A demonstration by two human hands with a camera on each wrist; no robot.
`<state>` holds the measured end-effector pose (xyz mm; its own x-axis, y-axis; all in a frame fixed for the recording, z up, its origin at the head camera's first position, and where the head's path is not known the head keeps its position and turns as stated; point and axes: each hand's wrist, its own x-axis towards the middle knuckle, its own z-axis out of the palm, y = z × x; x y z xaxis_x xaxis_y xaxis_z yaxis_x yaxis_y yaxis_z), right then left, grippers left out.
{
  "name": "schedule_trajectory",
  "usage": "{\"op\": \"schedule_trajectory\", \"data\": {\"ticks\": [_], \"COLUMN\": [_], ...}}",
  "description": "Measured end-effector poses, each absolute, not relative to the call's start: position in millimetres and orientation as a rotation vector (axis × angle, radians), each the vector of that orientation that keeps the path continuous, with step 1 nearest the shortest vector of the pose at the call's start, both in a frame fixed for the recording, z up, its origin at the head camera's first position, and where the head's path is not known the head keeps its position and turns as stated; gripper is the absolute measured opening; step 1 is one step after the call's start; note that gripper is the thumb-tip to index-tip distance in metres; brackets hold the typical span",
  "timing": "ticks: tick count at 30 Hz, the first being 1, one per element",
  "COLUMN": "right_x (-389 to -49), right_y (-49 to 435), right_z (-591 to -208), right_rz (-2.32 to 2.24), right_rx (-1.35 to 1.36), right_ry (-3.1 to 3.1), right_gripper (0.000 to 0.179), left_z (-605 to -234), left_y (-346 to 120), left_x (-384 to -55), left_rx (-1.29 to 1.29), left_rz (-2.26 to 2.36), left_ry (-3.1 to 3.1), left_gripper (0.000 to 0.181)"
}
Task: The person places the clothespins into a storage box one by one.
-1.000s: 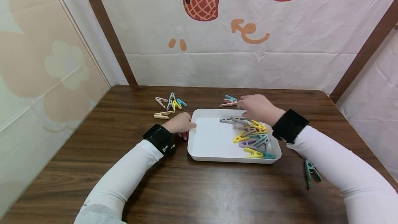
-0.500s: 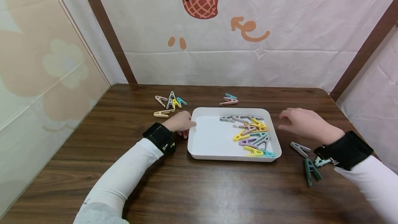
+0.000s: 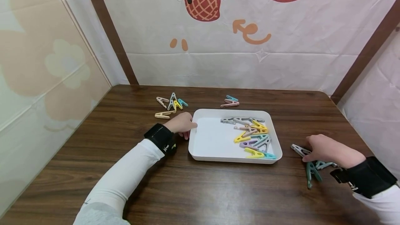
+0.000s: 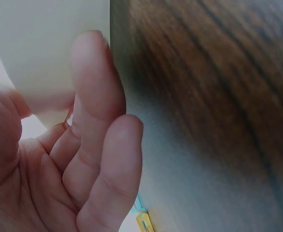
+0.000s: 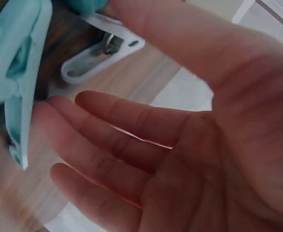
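Note:
The white tray holds several clothespins in its right half, yellow, grey, purple and teal among them. My left hand pinches its left rim, thumb over the edge and fingers outside, as the left wrist view also shows. Right of the tray, my right hand hovers over a small group of clothespins with thumb and fingers apart. A grey clothespin, a dark green clothespin and a light teal clothespin lie there. In the right wrist view the light teal clothespin is by the fingertips.
Behind the tray lie a pink clothespin and a blue clothespin. Several more clothespins lie at the back left, beyond my left hand. All rest on a dark wooden table; a printed white cloth hangs behind.
My right hand has moved from the pink and blue clothespins behind the tray, rightward and nearer, to the group at the right. The left hand and the tray have stayed put.

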<state>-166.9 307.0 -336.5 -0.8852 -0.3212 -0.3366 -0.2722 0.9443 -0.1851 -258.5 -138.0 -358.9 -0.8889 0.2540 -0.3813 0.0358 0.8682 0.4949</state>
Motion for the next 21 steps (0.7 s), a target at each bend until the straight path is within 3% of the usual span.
{"op": "schedule_trajectory", "data": {"ticks": [4, 14, 21], "right_x": [-166.3, -166.9, -170.9], "right_y": [306.0, 304.5, 303.7], "right_z": [-341.0, -343.2, -334.2], "right_rz": [-0.221, -0.247, -0.28], "right_rx": [-0.46, -0.488, -0.471], "right_ry": [2.746, 2.752, 2.767], "right_gripper": [0.028, 0.03, 0.021], "left_z": [-360.3, -357.2, -358.4], "left_y": [-137.7, -136.5, -137.6], "left_x": [-259.7, -259.0, -257.8], "left_rx": [0.208, 0.223, 0.212], "left_rz": [0.671, 0.66, 0.666], "left_ry": [2.592, 2.611, 2.606], "left_gripper": [0.024, 0.023, 0.024]}}
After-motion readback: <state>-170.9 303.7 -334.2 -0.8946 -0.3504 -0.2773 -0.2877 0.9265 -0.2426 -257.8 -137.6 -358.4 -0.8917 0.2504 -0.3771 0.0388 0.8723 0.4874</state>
